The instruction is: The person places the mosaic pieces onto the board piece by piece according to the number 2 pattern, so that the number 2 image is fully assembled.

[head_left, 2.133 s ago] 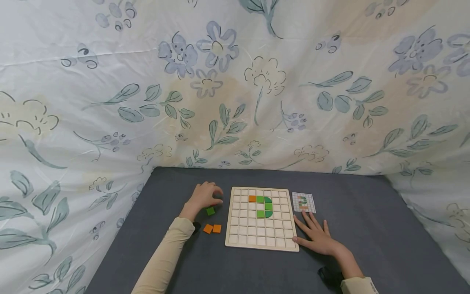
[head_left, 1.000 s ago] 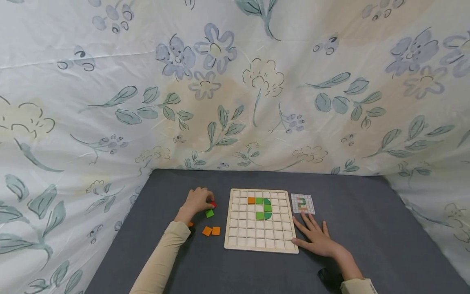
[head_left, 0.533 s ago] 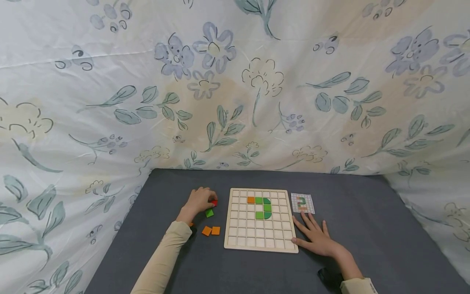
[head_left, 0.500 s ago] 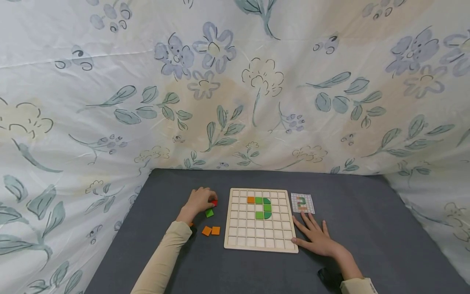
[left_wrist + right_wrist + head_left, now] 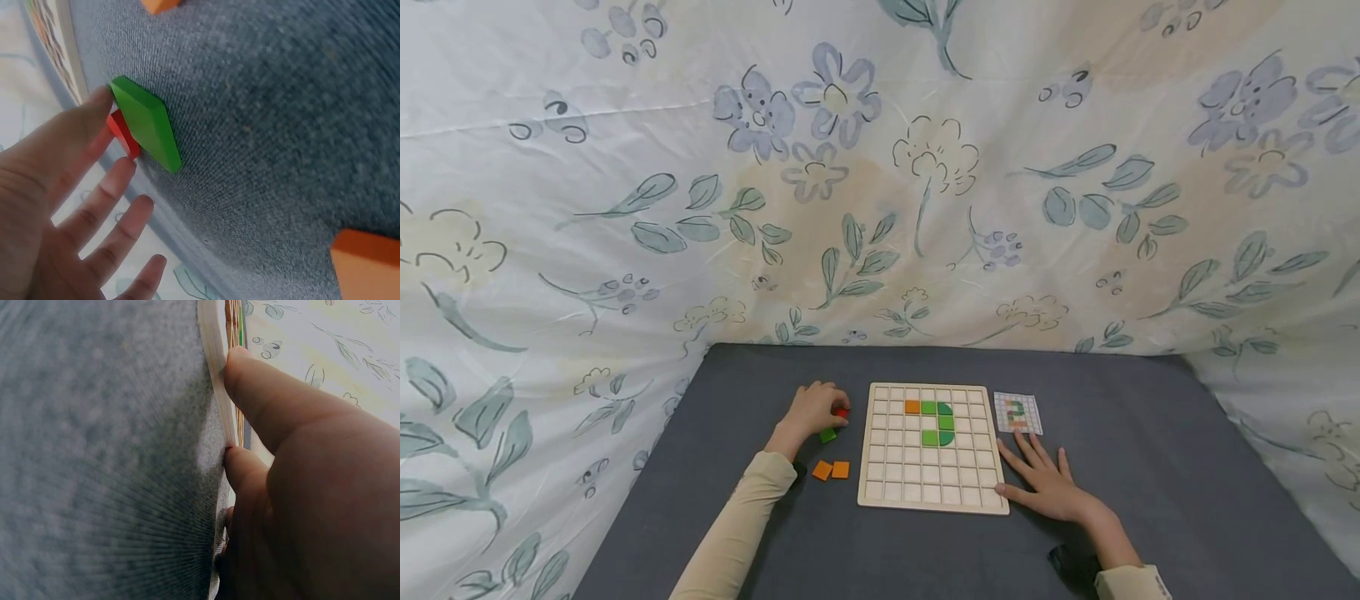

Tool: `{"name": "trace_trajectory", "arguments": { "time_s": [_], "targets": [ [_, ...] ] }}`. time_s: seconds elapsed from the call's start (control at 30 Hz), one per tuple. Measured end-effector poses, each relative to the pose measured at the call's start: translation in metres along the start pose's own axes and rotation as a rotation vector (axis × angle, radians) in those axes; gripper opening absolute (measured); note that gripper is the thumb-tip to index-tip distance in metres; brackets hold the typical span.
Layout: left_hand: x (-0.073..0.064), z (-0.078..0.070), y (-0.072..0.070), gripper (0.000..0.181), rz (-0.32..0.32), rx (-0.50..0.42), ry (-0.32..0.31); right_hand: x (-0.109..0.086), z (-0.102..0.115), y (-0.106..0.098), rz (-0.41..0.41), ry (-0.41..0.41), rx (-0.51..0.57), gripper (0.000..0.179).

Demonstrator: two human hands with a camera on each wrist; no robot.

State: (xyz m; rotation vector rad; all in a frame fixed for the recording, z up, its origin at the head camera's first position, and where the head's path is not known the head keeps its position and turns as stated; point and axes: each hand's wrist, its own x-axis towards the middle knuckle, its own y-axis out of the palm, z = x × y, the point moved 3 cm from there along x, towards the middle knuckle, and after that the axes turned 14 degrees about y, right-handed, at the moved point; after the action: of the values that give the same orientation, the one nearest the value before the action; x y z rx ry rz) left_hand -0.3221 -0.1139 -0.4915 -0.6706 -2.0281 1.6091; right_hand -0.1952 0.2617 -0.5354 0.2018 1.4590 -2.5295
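Well, nearest I'm seeing the right hand point(image 5: 1047, 486) lying spread, gripping nothing, its thumb touching the edge of the board point(image 5: 930, 457). Farther up, the green tile point(image 5: 827, 435) is lying just short of the red tile point(image 5: 841, 412), which the left hand point(image 5: 812, 408), the closer one, is pinching between bent thumb and forefinger, to the left of the board. Its long axis I'm not making out.
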Motion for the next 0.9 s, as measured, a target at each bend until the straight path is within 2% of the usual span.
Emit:
{"name": "trace_trajectory", "arguments": {
  "time_s": [0.23,0.5,0.9],
  "targets": [
    [0.001,0.001,0.001,0.026,-0.001,0.003,-0.006,-0.001,-0.004,0.003,-0.023,-0.067,0.056,0.070],
    [0.000,0.007,0.002,0.032,-0.010,0.049,-0.083,0.005,-0.010,0.008,-0.006,-0.003,0.004,0.075],
    [0.000,0.007,0.001,0.030,-0.008,0.051,-0.119,0.004,-0.008,0.007,-0.009,-0.015,0.001,0.074]
  ]
}}
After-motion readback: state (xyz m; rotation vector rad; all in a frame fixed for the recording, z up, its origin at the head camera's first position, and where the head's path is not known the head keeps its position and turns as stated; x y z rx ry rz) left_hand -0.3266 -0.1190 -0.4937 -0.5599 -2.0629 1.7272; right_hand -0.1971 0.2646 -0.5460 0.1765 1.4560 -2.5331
